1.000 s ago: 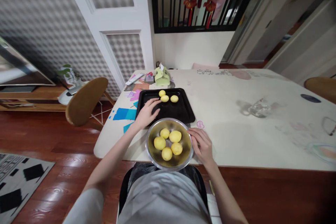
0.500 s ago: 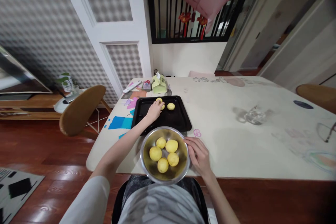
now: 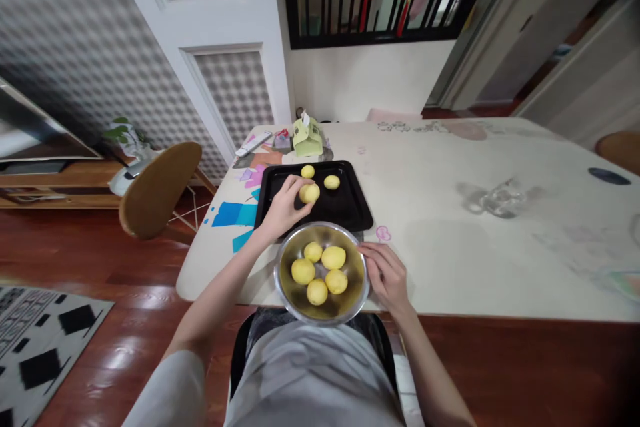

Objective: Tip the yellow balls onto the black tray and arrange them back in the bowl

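A yellow lemon (image 3: 311,193) is pinched in my left hand (image 3: 287,206), over the black baking tray (image 3: 345,212). Two more lemons rest on that tray: one lemon (image 3: 307,171) toward its back edge, another lemon (image 3: 331,182) to the right. Close to my body, a steel bowl (image 3: 283,293) with several lemons (image 3: 333,257) in it sits at the table's front edge. My right hand (image 3: 387,274) grips the bowl's right rim, thumb and fingers closed on it.
Behind the tray stand a green tissue box (image 3: 307,137) and a white remote (image 3: 253,144). A clear glass object (image 3: 503,199) is on the right part of the white table (image 3: 440,260). A wooden chair (image 3: 157,190) stands at the left.
My left hand has drawn back toward me with a lemon lifted from the tray's lemons. The right hand still holds the bowl's rim. The camera view has tilted lower.
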`<state>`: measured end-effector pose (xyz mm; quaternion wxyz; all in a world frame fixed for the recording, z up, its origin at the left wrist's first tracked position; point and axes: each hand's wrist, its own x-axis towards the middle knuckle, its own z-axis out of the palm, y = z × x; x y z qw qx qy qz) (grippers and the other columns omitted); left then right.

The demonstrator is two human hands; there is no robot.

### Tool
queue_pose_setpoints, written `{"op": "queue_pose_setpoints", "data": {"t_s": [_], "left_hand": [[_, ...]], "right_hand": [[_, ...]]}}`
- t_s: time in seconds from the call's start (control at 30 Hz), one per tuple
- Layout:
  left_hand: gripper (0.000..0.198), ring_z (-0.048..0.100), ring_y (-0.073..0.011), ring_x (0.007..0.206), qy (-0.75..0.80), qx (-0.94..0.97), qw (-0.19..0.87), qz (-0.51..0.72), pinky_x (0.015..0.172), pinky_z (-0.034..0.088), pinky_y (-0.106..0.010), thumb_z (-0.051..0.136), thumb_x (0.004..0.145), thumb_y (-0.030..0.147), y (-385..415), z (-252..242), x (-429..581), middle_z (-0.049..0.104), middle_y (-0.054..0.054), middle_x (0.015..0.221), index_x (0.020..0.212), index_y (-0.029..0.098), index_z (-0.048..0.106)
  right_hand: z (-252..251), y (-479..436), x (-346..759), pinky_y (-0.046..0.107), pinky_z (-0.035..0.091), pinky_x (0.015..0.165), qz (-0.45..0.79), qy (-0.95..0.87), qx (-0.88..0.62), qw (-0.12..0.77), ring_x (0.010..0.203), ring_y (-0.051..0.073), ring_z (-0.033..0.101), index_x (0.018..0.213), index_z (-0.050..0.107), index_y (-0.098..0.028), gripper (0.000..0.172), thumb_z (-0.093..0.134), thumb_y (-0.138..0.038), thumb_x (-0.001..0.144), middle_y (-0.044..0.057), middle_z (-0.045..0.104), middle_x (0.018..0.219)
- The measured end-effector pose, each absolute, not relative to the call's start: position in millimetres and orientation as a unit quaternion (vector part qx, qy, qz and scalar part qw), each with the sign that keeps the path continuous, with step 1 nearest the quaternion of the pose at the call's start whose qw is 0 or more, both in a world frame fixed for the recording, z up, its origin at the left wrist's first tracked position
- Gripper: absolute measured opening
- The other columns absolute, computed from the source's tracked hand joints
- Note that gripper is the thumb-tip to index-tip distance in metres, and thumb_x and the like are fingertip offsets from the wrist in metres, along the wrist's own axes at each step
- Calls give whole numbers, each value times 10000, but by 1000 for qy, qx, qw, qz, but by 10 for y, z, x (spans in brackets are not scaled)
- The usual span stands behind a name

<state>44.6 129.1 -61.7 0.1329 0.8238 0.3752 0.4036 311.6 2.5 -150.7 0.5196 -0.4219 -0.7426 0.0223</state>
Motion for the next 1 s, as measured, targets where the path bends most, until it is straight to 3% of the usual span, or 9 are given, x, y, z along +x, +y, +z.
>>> {"op": "queue_pose_setpoints", "data": {"t_s": [0.07, 0.3, 0.5, 0.7, 1.0], "left_hand": [[352, 641, -222, 1158, 352, 833, 178, 388, 943, 588, -320, 691, 942, 205, 958, -509, 386, 609, -91, 1237, 1289, 220, 636], [421, 654, -246, 1247, 324, 877, 230, 269, 1071, 555, -379, 680, 970, 188, 259, -631, 342, 641, -90, 1356, 1378, 253, 604], [356, 659, -284, 1249, 342, 871, 240, 259, 1077, 540, -443, 710, 992, 278, 129, -767, 323, 693, -105, 1332, 1331, 232, 613], [384, 640, -283, 1316, 327, 872, 257, 259, 1115, 517, -456, 671, 1025, 313, 74, -847, 307, 669, -105, 1410, 1404, 272, 627], [406, 633, -294, 1302, 354, 867, 253, 243, 1131, 498, -497, 659, 1030, 350, 85, -829, 352, 703, -99, 1359, 1430, 286, 635]], "right_hand": [[-1512, 23, 3117, 419, 614, 843, 27, -741, -425, 519, 978, 247, 740, 1174, 761, -228, 304, 507, -157, 1023, 109, 779, 1098], [-1507, 17, 3117, 421, 605, 851, 27, -745, -431, 508, 985, 249, 732, 1176, 757, -213, 316, 479, -163, 1034, 122, 772, 1095], [-1505, 17, 3119, 414, 605, 845, 22, -748, -429, 506, 988, 249, 730, 1194, 750, -203, 325, 471, -153, 1035, 128, 767, 1093], [-1505, 20, 3116, 414, 607, 848, 27, -744, -430, 511, 987, 247, 730, 1190, 755, -209, 327, 469, -167, 1039, 126, 767, 1094], [-1488, 14, 3122, 403, 604, 861, 22, -749, -425, 508, 993, 238, 726, 1190, 750, -210, 325, 476, -139, 1030, 115, 768, 1094]]}}
